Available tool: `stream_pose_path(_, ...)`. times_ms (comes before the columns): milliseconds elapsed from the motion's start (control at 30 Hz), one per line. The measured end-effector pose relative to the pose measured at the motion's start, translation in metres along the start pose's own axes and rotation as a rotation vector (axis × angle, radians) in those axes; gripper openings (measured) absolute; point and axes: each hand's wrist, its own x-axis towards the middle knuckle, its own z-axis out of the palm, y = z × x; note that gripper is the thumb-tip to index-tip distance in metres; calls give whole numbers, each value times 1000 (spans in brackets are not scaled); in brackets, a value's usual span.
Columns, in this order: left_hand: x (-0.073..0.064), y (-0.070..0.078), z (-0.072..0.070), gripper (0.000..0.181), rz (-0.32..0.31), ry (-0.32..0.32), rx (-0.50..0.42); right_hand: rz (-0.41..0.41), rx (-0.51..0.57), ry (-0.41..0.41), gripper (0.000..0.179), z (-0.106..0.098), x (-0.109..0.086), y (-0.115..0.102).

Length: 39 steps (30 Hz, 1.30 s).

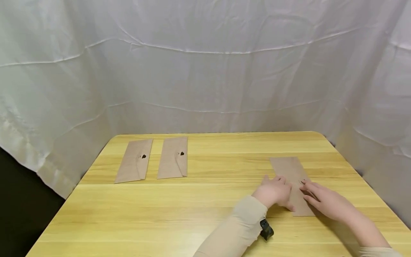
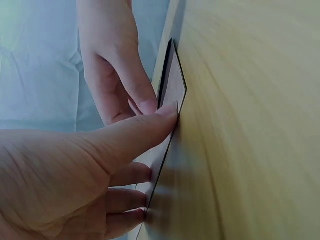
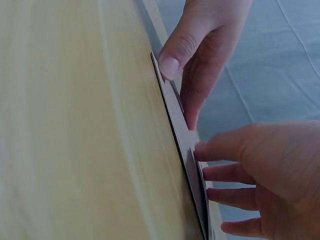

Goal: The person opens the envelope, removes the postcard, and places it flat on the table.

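Observation:
A brown paper envelope [image 1: 285, 167] lies flat on the right part of the table, its long side running away from me. My left hand [image 1: 276, 191] rests over its left side, the thumb [image 2: 150, 127] near the envelope's edge and the fingers touching the paper. From the right, my right hand [image 1: 330, 201] reaches onto the envelope's right side, partly covering the flap and its dark mark. In the right wrist view the flap [image 3: 199, 167] stands slightly raised with a dark gap under it. The right thumb and fingers touch it from above, fairly straight.
Two more brown envelopes, one at the far left [image 1: 130, 162] and one beside it [image 1: 168, 160], lie on the wooden table [image 1: 144, 214] with flaps and dark marks on their right sides. A white curtain [image 1: 205, 78] hangs behind and around the table.

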Motion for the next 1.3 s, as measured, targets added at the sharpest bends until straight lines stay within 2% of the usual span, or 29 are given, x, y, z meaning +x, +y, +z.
stream_pose_path(167,14,0,3,73,24,-21,-40,6,-76,47,34,2,3,4)
stream_pose_path(267,17,-2,2,75,41,-30,-66,-2,-129,87,35,5,5,6)
stream_pose_path(567,10,-2,-7,75,35,-23,-66,-6,-194,125,38,8,9,10)
stream_pose_path(800,16,2,-3,77,45,-14,-67,-21,-254,111,42,5,15,7)
stream_pose_path(1000,19,1,2,79,47,12,-50,-36,-253,125,43,3,18,5)
stream_pose_path(1133,19,-2,4,81,59,36,-55,-60,-244,158,42,1,19,4)
stream_pose_path(1300,17,-2,4,86,78,24,-73,-101,-254,243,48,-2,16,7)
